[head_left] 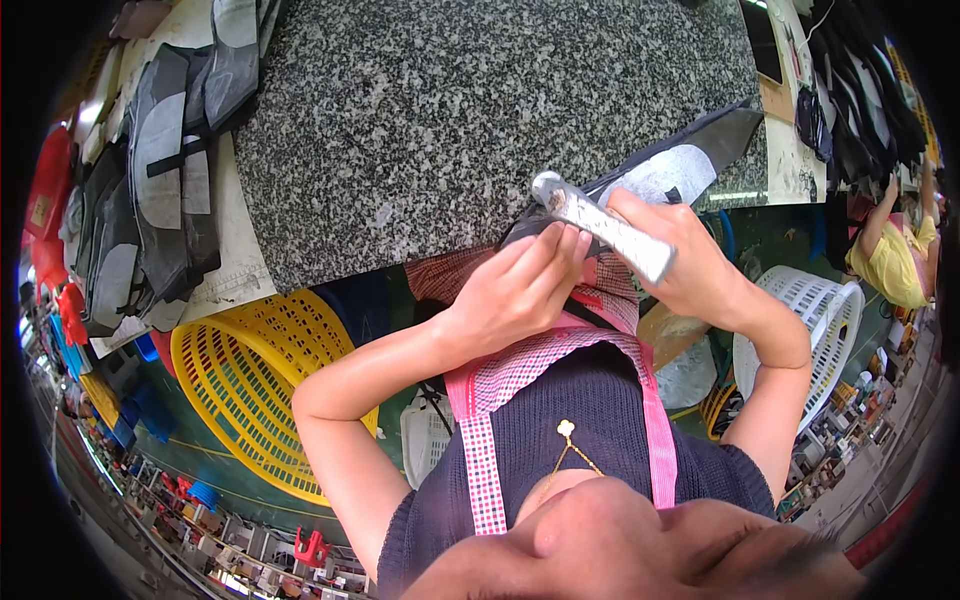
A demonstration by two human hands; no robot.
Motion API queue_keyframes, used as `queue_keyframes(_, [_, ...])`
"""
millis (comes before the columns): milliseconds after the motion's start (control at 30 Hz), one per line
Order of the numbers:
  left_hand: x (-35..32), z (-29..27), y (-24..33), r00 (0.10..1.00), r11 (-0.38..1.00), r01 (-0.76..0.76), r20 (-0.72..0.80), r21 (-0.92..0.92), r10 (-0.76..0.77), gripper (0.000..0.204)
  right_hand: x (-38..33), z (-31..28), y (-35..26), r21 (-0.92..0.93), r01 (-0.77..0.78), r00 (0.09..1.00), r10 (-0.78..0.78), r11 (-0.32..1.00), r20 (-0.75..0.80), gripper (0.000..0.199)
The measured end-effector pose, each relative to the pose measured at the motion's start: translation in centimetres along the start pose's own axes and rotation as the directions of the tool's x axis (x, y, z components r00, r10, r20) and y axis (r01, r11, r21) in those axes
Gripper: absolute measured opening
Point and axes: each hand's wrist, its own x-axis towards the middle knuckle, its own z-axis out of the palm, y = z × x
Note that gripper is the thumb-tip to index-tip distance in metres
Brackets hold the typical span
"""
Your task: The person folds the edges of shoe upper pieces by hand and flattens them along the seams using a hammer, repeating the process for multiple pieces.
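Far left, a stack of dark grey-and-black cut fabric pieces [150,190] lies along the pale edge of the workbench. Just below it sits a yellow plastic basket [250,380], tucked under the bench edge. Across the top stretches the speckled granite slab [480,120], and its near edge is where the action is.

Now the left hand [515,290]: fingers pressed flat and close together, holding down a dark fabric piece [690,150] at the slab's edge. That piece runs up and to the right across the stone, black with a light grey patch.

The right hand [690,265] is wrapped tightly around a worn metal hammer-like tool [600,225]; its rounded head points up-left and sits just above the left fingertips, touching or almost touching the fabric, I cannot tell which.

Below the hands, a pink checked apron [560,365] crosses a dark knit top. Further right, a white plastic basket [810,310] stands on the floor, and at the far right edge another person in a yellow shirt [890,260] works at a separate bench.
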Motion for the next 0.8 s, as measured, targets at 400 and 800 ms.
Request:
queue_keyframes(400, [3.5,-0.7,-1.8,0.988,0.991,0.118,-0.096,-0.069,-0.125,0.039,-4.2,-0.1,4.9,0.413,0.047,0.893,0.147,0.91,-0.426,0.026])
queue_keyframes(800, [-1.1,-11.4,-23.4,0.693,0.313,0.648,-0.367,0.694,-0.621,0.027,-4.9,-6.2,9.6,0.718,0.164,0.632,0.487,0.677,-0.603,0.043])
